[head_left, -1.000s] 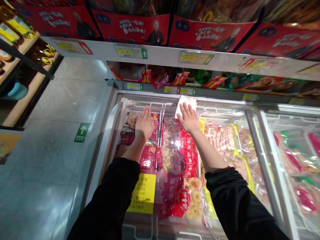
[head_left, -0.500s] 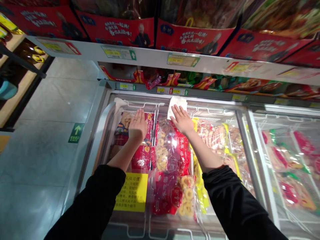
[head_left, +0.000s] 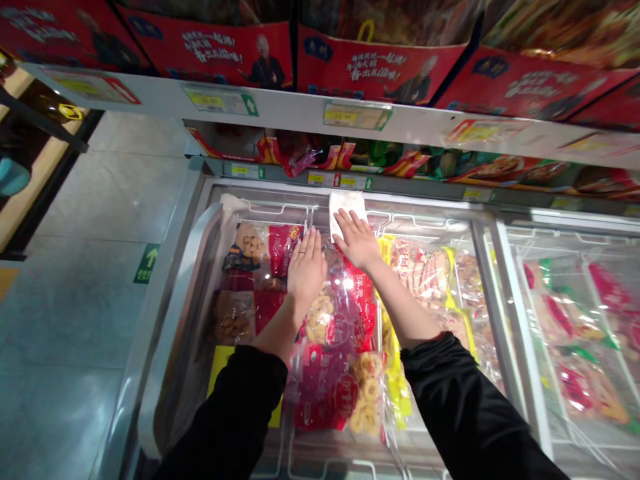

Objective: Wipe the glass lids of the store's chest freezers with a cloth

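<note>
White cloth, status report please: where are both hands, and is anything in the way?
Right hand spread, fingers on the white cloth, near the freezer's far edge. Left hand flat over the glass lid, nothing held. Shelf just beyond the cloth.

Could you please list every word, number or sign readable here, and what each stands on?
"一起沸!": red display carton.
"牛油火锅": same carton, line below.
"洋葱": red snack bag, apparently.
"EXI", partly hidden, with white arrow: green floor sign.
Too blurred: price tags.
Yellow notice: mostly covered, unreadable.
</note>
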The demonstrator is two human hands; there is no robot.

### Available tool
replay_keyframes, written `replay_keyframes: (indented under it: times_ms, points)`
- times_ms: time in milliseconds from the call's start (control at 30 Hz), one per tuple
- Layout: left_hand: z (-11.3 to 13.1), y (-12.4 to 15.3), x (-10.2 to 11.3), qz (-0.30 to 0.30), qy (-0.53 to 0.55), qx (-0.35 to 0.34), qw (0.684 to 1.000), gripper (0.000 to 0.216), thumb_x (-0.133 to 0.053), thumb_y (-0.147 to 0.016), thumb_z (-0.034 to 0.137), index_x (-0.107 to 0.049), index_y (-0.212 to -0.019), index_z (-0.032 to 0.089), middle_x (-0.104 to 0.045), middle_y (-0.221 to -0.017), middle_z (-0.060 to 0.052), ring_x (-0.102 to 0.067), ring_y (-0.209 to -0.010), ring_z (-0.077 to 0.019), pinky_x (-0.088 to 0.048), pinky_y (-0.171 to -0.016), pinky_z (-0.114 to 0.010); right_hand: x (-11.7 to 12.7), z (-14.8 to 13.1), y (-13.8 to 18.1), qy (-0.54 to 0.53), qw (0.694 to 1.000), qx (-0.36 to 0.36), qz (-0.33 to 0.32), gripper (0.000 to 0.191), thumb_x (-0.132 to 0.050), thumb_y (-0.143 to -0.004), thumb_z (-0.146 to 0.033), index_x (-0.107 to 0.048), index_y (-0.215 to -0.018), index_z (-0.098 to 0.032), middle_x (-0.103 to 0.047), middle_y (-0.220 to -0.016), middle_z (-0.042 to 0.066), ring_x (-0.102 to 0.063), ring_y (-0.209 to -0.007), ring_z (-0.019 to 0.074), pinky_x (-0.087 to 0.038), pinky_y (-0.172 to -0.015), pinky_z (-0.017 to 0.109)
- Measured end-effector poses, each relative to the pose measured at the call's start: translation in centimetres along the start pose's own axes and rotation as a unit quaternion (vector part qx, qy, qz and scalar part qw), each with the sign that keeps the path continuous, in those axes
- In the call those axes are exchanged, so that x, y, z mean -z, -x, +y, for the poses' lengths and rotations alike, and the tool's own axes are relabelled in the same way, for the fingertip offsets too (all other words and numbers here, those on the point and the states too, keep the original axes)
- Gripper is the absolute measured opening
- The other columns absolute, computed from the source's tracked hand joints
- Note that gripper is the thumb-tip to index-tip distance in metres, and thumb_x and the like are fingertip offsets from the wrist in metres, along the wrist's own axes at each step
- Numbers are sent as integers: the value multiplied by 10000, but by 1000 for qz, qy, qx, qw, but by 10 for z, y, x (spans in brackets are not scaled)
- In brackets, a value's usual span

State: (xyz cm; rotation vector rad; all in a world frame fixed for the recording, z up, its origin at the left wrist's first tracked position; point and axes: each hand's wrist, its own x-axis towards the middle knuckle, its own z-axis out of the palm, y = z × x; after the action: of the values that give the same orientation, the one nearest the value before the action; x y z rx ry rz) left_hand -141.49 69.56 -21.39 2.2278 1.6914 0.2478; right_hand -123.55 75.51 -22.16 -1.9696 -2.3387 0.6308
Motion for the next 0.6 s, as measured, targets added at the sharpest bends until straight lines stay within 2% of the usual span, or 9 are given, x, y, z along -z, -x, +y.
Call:
replay_keyframes:
  times_ms: [133,233,333,467,600]
  points:
    - [-2,0,-3,1,-1,0,1000,618,-374,-1081,186,-400,-1673,15,-378,-1764,-173,-349,-1663,-273,-288,-1389,-468,6,14,3,-6,998,-69,7,707,-296,-1081,-378,-257,-1765,-201,-234,-1843,22,-178,-1712,262,-213,-1388,553]
    - [-2,-1,-5,1,-12,2,1000,617,-389,-1070,180,-421,-1659,-2,-389,-1756,-178,-366,-1655,-276,-292,-1388,-462,8,4,-15,-5,993,-114,20,722,-276,-1096,-434,-266,-1760,-151,-226,-1846,49,-177,-1712,282,-190,-1397,522]
    - [-1,-2,-7,17,-21,0,1000,602,-382,-1076,184,-445,-1643,-8,-421,-1740,-184,-376,-1650,-276,-299,-1386,-456,6,-10,-30,-1,992,-120,33,737,-238,-1111,-442,-234,-1760,-93,-183,-1853,72,-146,-1718,273,-150,-1406,484]
    - [-3,0,-9,39,-22,-7,999,615,-392,-1075,187,-423,-1671,35,-431,-1739,-168,-382,-1648,-272,-317,-1381,-461,-1,-8,-20,9,998,-51,32,739,-260,-1105,-436,-224,-1764,-104,-181,-1850,59,-147,-1718,266,-145,-1404,492]
    - [-4,2,-10,43,-12,-11,999,659,-400,-1072,190,-339,-1722,95,-432,-1749,-124,-326,-1671,-258,-301,-1389,-468,-1,22,8,11,999,46,21,698,-224,-1113,-441,-278,-1761,-187,-250,-1835,10,-190,-1709,232,-156,-1404,474]
